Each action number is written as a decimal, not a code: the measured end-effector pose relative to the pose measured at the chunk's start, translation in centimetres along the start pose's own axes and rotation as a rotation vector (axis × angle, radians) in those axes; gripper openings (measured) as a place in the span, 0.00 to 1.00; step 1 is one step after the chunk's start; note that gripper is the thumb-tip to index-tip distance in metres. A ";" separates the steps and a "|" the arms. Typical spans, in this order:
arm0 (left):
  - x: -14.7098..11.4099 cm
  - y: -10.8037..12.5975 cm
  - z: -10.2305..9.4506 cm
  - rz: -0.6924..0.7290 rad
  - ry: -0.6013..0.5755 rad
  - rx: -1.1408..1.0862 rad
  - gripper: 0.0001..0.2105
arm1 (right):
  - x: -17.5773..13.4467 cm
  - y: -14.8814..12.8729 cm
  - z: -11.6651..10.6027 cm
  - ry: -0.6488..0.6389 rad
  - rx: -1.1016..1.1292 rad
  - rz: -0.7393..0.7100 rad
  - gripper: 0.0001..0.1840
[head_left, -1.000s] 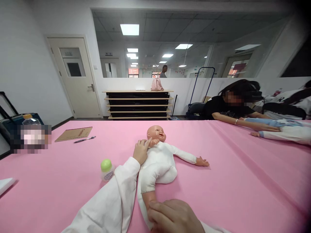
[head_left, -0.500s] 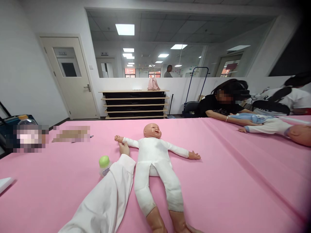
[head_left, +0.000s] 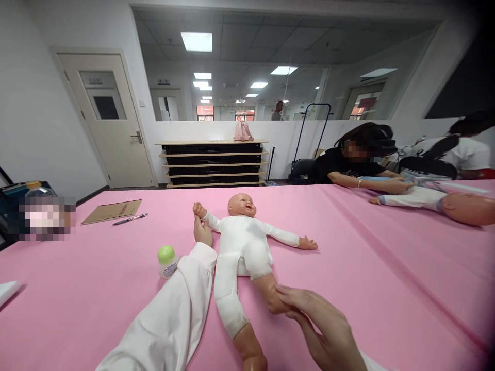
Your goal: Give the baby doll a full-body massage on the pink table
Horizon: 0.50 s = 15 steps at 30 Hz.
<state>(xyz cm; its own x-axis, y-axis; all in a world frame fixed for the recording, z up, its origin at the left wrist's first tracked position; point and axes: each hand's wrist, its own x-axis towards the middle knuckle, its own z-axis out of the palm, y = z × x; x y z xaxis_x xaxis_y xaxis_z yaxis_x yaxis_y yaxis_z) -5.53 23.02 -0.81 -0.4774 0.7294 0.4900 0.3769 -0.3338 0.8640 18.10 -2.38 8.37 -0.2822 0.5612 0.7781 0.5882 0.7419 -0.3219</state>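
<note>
A baby doll [head_left: 240,234] in a white fabric body lies on its back on the pink cloth [head_left: 367,288], head away from me. My left hand [head_left: 203,232] is closed around the doll's hand at the left, its arm bent slightly upward. With fingers and thumb about the doll's foot at the right, my right hand [head_left: 327,322] holds that leg bent, the knee raised toward the belly. The doll's other leg lies stretched toward me. Beside my left sleeve stands a small bottle with a green cap [head_left: 167,262].
A brown notebook [head_left: 112,211] and a pen [head_left: 130,219] lie at the far left, near a blurred bottle [head_left: 40,214]. Across the table at the right, a person in black [head_left: 348,167] handles another doll [head_left: 460,206]. Shelves [head_left: 214,164] stand behind the table.
My right hand has come further into view and pushed the doll's leg up, bending it toward the belly. My left hand has raised the doll's hand slightly and moved it right.
</note>
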 end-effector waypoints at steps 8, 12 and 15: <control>-1.3 1.7 1.2 0.468 -0.275 0.177 0.24 | 3.0 1.3 6.0 -0.125 -0.039 -0.397 0.12; -1.8 2.9 1.3 0.621 -0.477 0.397 0.20 | 2.1 1.9 7.8 -0.165 -0.102 -0.457 0.12; -2.0 3.6 1.2 0.633 -0.525 0.447 0.19 | 2.0 1.8 7.8 -0.180 -0.082 -0.414 0.13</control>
<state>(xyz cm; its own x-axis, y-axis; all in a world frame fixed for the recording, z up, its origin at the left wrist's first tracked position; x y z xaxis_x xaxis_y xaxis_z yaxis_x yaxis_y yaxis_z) -2.29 21.04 1.23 0.2999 0.7028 0.6451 0.7661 -0.5803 0.2761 12.71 2.95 5.09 -0.6290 0.2834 0.7239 0.4542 0.8897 0.0464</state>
